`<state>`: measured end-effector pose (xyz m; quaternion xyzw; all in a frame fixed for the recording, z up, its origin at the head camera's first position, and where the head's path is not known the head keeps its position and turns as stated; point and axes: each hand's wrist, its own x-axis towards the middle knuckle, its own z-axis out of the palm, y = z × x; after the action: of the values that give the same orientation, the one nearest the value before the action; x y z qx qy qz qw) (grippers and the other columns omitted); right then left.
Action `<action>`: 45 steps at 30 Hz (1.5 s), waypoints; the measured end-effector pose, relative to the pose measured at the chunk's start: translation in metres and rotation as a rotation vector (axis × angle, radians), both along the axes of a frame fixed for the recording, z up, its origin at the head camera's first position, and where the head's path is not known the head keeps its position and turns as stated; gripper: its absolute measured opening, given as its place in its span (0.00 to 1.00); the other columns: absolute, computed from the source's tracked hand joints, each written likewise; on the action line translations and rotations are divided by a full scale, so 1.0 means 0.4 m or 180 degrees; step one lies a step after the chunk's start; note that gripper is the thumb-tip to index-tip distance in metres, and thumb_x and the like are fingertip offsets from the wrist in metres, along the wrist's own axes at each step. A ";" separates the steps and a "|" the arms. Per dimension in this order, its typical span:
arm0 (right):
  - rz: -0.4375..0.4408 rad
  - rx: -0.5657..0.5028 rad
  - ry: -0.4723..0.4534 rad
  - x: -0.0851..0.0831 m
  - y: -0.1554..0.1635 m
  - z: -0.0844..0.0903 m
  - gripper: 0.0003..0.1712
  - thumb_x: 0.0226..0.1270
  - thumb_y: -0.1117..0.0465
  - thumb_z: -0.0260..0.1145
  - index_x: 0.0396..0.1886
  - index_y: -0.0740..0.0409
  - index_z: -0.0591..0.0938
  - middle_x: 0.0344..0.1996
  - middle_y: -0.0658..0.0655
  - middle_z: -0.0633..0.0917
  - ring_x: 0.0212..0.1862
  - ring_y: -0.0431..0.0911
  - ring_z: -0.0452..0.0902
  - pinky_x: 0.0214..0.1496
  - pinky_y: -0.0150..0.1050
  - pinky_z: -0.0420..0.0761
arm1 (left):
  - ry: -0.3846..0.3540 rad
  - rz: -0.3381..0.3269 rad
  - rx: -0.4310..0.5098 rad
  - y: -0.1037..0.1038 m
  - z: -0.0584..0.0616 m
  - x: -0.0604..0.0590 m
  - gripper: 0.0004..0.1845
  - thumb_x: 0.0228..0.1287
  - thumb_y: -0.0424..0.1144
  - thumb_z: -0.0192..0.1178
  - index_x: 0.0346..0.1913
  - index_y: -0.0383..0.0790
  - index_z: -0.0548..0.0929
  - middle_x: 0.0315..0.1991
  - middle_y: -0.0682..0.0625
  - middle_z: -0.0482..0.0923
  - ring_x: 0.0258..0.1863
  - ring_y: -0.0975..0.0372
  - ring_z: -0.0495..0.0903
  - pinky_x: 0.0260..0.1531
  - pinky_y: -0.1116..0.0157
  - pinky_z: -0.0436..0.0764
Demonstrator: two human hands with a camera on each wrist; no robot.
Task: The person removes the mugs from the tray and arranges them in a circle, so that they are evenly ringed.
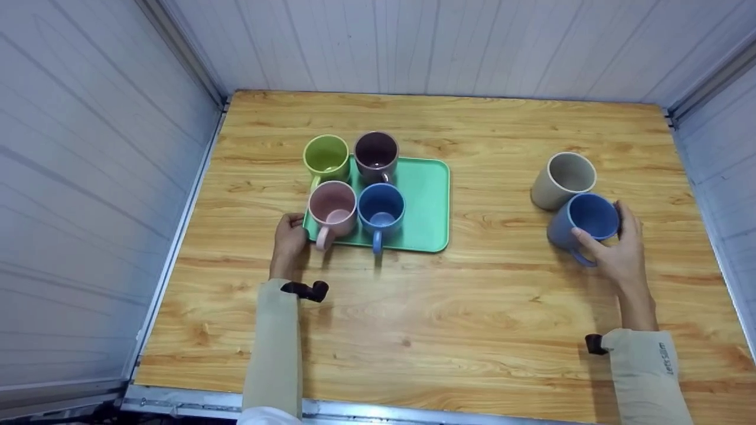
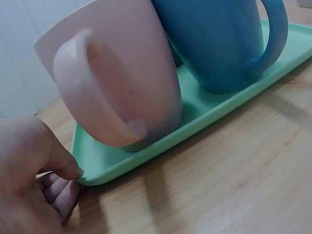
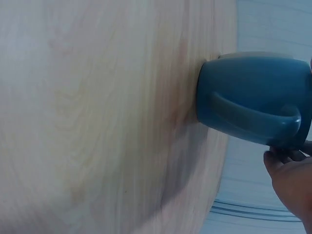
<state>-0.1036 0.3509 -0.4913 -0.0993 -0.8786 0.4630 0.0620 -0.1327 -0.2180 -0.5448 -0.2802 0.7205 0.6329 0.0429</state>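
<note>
A green tray (image 1: 426,203) lies on the table, bearing a yellow-green mug (image 1: 319,162), a dark purple mug (image 1: 376,168), a pink mug (image 1: 333,215) and a bright blue mug (image 1: 382,215). My left hand (image 1: 289,239) pinches the tray's near left corner, thumb on the rim and fingers curled below, as the left wrist view shows. At the right, my right hand (image 1: 623,254) grips a greyish-blue mug (image 1: 564,230) near its rim, thumb on one side and fingers on the other. Its handle (image 3: 253,119) points toward me. Directly behind it stands a beige mug (image 1: 546,186).
The wooden table (image 1: 472,330) has pale panel walls at the left (image 1: 88,177), back (image 1: 443,47) and right (image 1: 720,147). A metal edge (image 1: 378,410) runs along its front. The right part of the tray is bare.
</note>
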 end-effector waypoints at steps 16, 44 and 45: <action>0.0291 0.0215 0.0844 -0.043 -0.124 0.035 0.50 0.50 0.59 0.74 0.72 0.58 0.61 0.69 0.64 0.61 0.70 0.55 0.55 0.73 0.49 0.52 | -0.0025 -0.0073 -0.0048 -0.005 -0.006 -0.004 0.21 0.61 0.23 0.40 0.58 0.28 0.68 0.55 0.38 0.70 0.55 0.54 0.69 0.57 0.63 0.71; 0.0979 -0.0227 0.1118 -0.049 -0.424 0.134 0.45 0.53 0.69 0.71 0.69 0.71 0.61 0.66 0.69 0.65 0.70 0.56 0.58 0.73 0.49 0.57 | 0.0005 0.0187 0.0260 0.005 -0.006 -0.006 0.21 0.58 0.20 0.41 0.55 0.29 0.69 0.48 0.43 0.70 0.48 0.57 0.70 0.50 0.66 0.74; 0.0998 -0.0250 0.1095 -0.049 -0.430 0.133 0.45 0.53 0.69 0.71 0.69 0.71 0.60 0.66 0.69 0.65 0.70 0.56 0.58 0.73 0.49 0.57 | -0.0006 0.0136 0.0154 0.004 -0.006 -0.006 0.21 0.59 0.21 0.41 0.55 0.29 0.69 0.49 0.43 0.70 0.49 0.56 0.70 0.50 0.66 0.73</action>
<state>-0.1230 0.1789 -0.4380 0.1165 -0.8411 0.5108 0.1342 -0.1350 -0.2163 -0.5470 -0.2949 0.6988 0.6506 0.0369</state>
